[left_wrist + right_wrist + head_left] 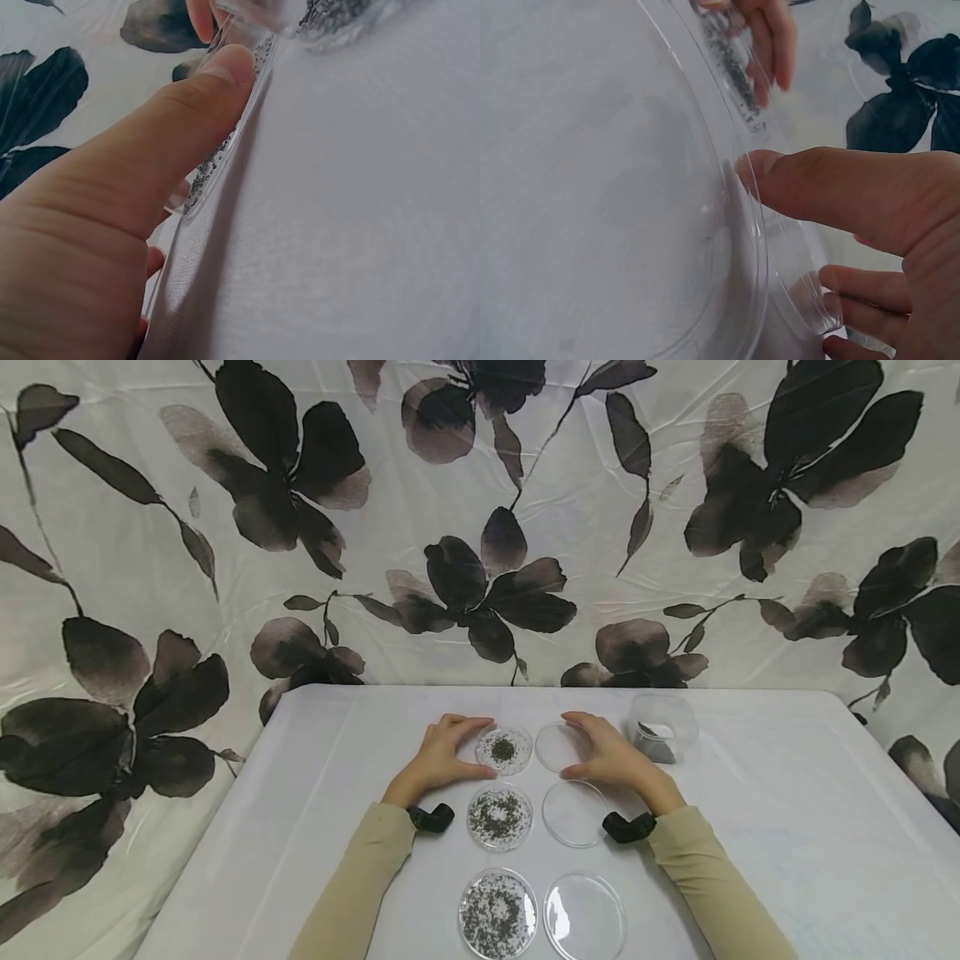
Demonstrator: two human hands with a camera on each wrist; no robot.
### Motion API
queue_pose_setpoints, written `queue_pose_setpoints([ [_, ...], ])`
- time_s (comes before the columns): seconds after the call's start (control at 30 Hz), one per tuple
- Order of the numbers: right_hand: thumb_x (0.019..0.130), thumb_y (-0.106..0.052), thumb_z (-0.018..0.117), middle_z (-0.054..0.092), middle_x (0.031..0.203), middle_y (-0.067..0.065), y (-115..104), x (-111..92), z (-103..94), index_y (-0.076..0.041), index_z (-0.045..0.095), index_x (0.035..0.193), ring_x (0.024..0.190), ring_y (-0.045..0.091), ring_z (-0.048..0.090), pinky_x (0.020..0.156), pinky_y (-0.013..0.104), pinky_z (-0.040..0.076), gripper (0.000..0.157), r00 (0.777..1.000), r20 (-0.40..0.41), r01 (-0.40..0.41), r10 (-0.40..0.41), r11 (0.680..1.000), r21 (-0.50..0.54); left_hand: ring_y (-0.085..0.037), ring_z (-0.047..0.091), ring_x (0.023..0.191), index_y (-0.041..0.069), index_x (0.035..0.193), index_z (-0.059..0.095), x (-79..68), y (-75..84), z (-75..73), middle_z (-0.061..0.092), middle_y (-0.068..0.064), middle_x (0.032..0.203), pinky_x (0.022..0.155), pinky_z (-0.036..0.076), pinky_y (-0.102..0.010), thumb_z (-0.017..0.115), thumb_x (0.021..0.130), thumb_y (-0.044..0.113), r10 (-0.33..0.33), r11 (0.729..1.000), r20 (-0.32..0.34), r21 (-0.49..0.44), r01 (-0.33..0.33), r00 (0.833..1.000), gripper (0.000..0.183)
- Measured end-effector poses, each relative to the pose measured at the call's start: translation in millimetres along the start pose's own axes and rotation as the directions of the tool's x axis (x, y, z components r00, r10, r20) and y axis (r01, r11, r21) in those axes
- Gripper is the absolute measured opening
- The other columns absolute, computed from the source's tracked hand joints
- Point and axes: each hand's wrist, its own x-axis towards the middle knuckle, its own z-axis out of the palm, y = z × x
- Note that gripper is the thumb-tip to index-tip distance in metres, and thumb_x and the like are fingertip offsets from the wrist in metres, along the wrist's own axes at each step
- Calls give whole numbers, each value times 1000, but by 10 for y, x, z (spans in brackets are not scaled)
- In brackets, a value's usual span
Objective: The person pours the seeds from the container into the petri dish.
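My left hand (442,756) spans the far petri dish (503,752), thumb and fingers at opposite sides of its rim. Dark granules lie heaped in that dish's middle, with scattered ones around. In the left wrist view the thumb (225,71) presses the clear side wall. My right hand (611,756) holds the empty clear petri dish lid (557,747) beside it the same way, its thumb (769,169) on the edge in the right wrist view. Nearer stand two more dishes, a middle one (499,817) and a front one (498,914), with granules spread across them.
Right of those dishes lie two more clear lids, a middle one (570,814) and a front one (583,917). A clear plastic tub (663,727) with something dark inside stands behind my right hand. White cloth covers the table (787,827); a floral curtain (480,485) hangs behind it.
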Motion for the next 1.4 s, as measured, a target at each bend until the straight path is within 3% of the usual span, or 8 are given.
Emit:
queue_pose_setpoints([
  [0.3,67,-21,90,52,139,22,-85,72,-30,4,44,143,129,41,46,109,54,34,92,1000,22,-8,8,1000,-12,-31,40,119,38,140,55,-16,3,10,45,-13,137,96,35,-49,88,65,54,-27,1000,-8,-11,27,1000,83],
  [0.63,67,-17,89,53,136,25,-154,128,-110,6,44,138,126,42,49,105,55,38,87,1000,-13,4,-4,999,33,-31,40,120,37,139,57,8,10,12,46,-13,136,98,34,-49,89,65,54,-21,1000,-3,-17,21,1000,83],
  [1.07,68,-26,90,56,137,17,-311,261,-97,-2,45,137,126,35,52,106,53,39,86,997,-76,3,5,995,96,-30,40,122,36,139,57,-9,18,-1,46,-12,137,98,34,-48,88,66,54,-30,999,1,-10,30,1000,82],
  [1.4,68,-21,92,53,137,20,-441,427,-20,0,44,136,123,36,53,106,51,40,85,997,-68,-10,27,973,230,-30,39,124,35,139,57,-8,29,-4,46,-12,138,98,33,-48,88,66,53,-22,1000,2,0,22,1000,81],
])
